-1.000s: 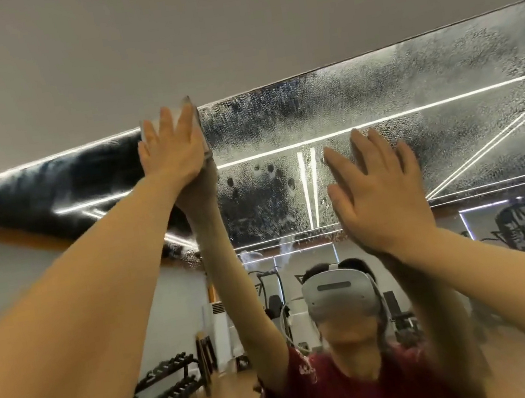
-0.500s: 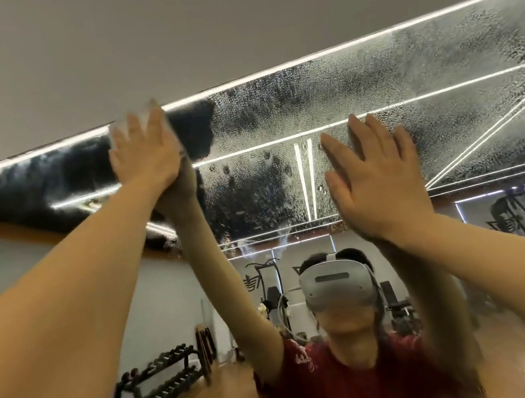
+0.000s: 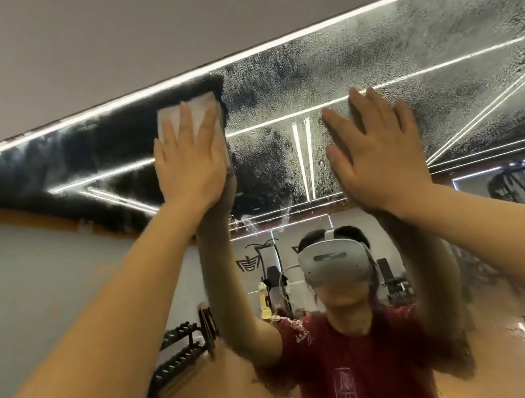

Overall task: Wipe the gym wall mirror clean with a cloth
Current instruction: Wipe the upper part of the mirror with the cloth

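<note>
Cloth, white and folded, lies flat against the mirror just under its top edge, pressed there by the left hand with fingers straight and spread; nothing is curled round it. Half a second ago that hand sat further toward the mirror's left end and hid nearly all of the cloth; now it has moved right, and the cloth's upper part shows above the fingertips. Left of the cloth the glass is dark and clear, and that band now reaches further right; to the right the glass is misted with droplets. The right hand lies open, palm flat on the wet glass, holding nothing, placed much as before.
</note>
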`<action>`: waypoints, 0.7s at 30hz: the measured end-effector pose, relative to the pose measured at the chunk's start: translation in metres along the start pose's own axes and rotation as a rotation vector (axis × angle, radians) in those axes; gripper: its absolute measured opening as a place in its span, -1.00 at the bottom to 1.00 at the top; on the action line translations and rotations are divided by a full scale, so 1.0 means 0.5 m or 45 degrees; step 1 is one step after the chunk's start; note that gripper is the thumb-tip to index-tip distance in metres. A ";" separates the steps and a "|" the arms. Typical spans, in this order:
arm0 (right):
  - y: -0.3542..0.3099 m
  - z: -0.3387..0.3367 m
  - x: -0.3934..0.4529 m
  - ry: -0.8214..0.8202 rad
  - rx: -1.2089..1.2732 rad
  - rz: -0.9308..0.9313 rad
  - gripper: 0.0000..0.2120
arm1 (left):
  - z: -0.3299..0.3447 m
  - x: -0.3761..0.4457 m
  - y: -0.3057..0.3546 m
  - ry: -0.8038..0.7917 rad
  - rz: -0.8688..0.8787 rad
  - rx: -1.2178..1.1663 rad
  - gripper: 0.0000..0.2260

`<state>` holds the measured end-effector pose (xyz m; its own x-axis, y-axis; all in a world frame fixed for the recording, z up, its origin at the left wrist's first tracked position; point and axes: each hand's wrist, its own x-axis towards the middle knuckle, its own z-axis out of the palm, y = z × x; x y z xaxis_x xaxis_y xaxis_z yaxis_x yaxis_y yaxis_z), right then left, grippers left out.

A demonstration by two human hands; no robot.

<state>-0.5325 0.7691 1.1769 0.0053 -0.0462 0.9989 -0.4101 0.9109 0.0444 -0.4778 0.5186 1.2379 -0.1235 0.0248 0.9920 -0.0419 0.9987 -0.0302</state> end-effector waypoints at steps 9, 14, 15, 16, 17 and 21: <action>-0.003 -0.001 -0.001 -0.006 -0.007 0.002 -0.42 | 0.022 -0.129 0.005 -0.025 0.002 0.033 -0.53; 0.000 0.003 0.002 0.011 -0.026 -0.009 -0.43 | -0.010 0.074 0.019 -0.092 -0.061 -0.025 -0.55; 0.000 0.003 0.002 0.013 -0.029 -0.007 -0.44 | -0.007 0.078 0.019 -0.097 -0.054 -0.017 -0.55; 0.000 0.002 0.001 0.017 -0.029 -0.008 -0.44 | -0.005 0.067 0.020 -0.093 -0.043 -0.016 -0.55; 0.000 0.001 0.001 0.021 -0.025 -0.011 -0.44 | -0.002 0.045 0.019 -0.080 -0.028 -0.021 -0.55; 0.000 -0.002 0.004 -0.004 -0.033 -0.017 -0.44 | 0.015 -0.117 0.017 -0.038 0.009 -0.047 -0.53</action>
<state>-0.5316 0.7695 1.1790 0.0080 -0.0593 0.9982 -0.3860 0.9207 0.0578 -0.4783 0.5255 1.1785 -0.1532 0.0309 0.9877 -0.0042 0.9995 -0.0320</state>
